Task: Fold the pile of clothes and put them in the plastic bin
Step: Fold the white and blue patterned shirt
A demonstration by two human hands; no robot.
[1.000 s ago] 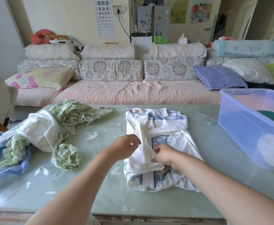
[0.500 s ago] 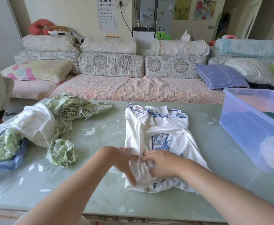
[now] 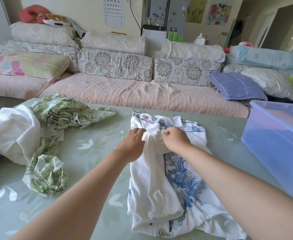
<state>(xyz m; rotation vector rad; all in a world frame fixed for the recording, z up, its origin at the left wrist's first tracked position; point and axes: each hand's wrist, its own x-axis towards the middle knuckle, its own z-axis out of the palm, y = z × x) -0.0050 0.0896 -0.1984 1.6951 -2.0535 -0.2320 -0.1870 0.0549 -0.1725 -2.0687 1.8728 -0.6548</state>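
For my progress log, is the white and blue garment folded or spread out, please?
Partly folded: the garment lies in inward-turned layers; the left hand and right hand are at its far end.

Room around the worktop: sofa, wall, far corner.
Pale green table [image 3: 93, 153] with a white leaf print stood before a pink-covered sofa [image 3: 142, 94]. Floral back cushions [image 3: 115, 66] lined it, and a purple checked pillow [image 3: 236, 88] lay toward its right end. A red plush toy [image 3: 31, 13], possibly a monkey, sat atop the left cushions. Eye chart [image 3: 114, 12] hung on the wall, with a grey fridge [image 3: 166, 14] and green bottles [image 3: 174, 36] beyond.
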